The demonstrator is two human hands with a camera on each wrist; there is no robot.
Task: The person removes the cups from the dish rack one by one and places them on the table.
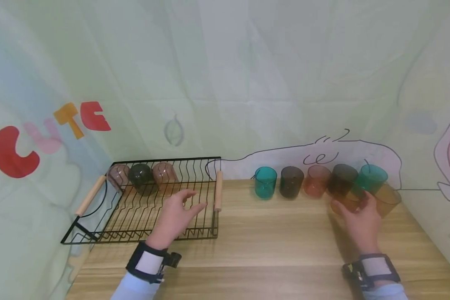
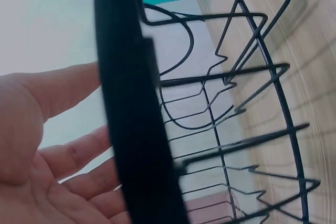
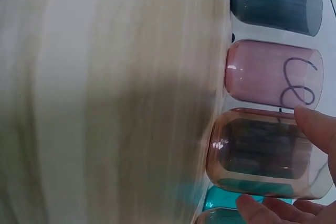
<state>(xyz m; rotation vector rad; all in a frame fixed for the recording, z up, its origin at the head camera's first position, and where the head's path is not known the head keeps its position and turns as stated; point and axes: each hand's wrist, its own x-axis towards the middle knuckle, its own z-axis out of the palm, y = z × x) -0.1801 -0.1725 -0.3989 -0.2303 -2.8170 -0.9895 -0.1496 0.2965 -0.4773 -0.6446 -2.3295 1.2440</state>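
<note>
- The amber tumbler [image 3: 252, 153] and the pink tumbler [image 3: 270, 72]: transparent, smooth, glossy; glass or plastic, I cannot tell which.
- The dish rack [image 1: 172, 239]: thin black wire, it looks like metal.
- Its handles [image 1: 218, 191]: pale wood, smooth and matt.
- The surface [image 1: 270, 241]: wood grain, smooth, with soft shine.
- The backdrop [image 1: 228, 83]: thin cloth, matt, lightly creased.

The glasses are tinted: amber glasses [image 1: 389, 201], teal glasses [image 1: 266, 183], pink glasses [image 1: 317, 182] — and dark glasses [image 1: 291, 183], probably smoky grey. Black rack [image 1: 187, 159], tan handles [image 1: 218, 191]; light-brown, grain-streaked table [image 1: 270, 250]; pale green backdrop [image 1: 225, 83]; red, pink, orange letters [image 1: 3, 152].
</note>
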